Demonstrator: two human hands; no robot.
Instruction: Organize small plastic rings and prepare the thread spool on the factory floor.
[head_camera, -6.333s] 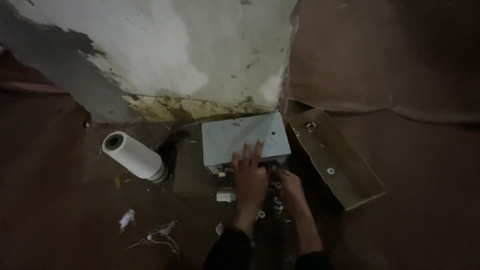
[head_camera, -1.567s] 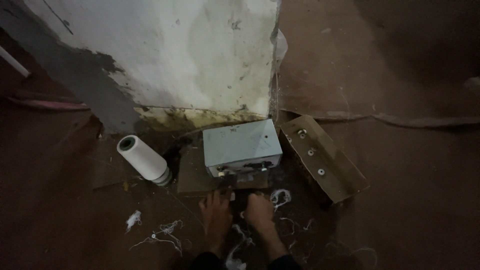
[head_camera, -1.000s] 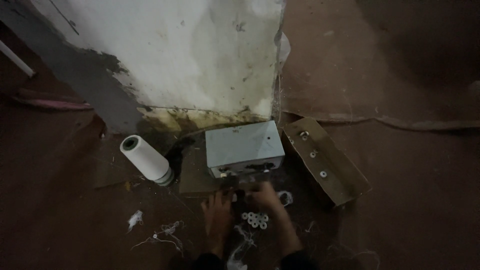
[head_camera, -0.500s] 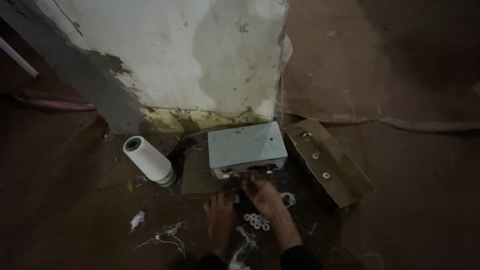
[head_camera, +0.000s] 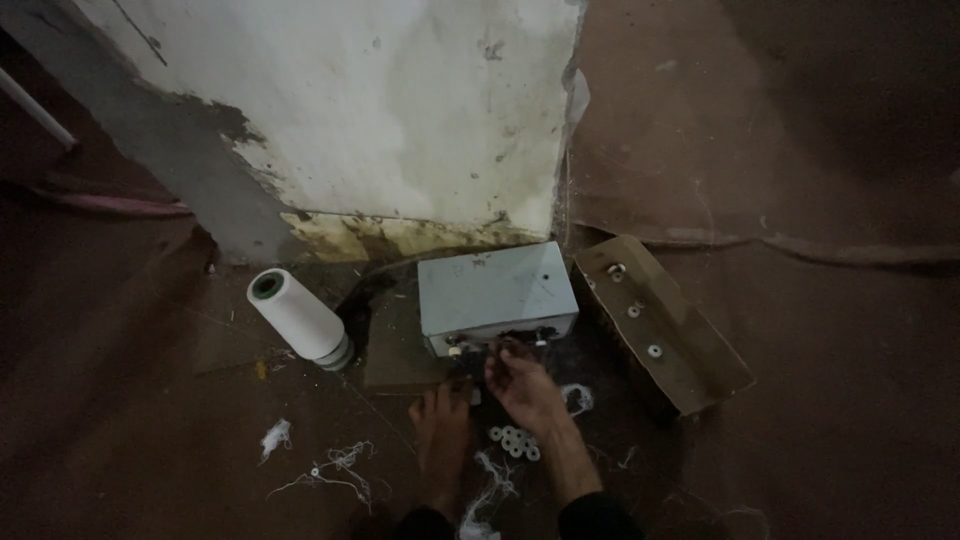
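Note:
A pale grey metal box (head_camera: 495, 292) sits on the floor against a peeling white wall. My right hand (head_camera: 522, 385) reaches up to the box's front edge, its fingertips at the small fittings there; what they pinch is too small to tell. My left hand (head_camera: 443, 428) rests flat on the floor just below and left of the box, fingers apart, holding nothing. A cluster of small white bobbins (head_camera: 513, 441) lies on the floor between my wrists.
A large white thread cone (head_camera: 298, 317) lies tilted to the left of the box. To the right lies a brown cardboard tray (head_camera: 690, 350) holding a few small bobbins. Loose thread scraps (head_camera: 335, 468) litter the floor.
My right hand has risen from the floor to the box's front edge. My left hand has lowered onto the floor. The white bobbins are now uncovered between my wrists.

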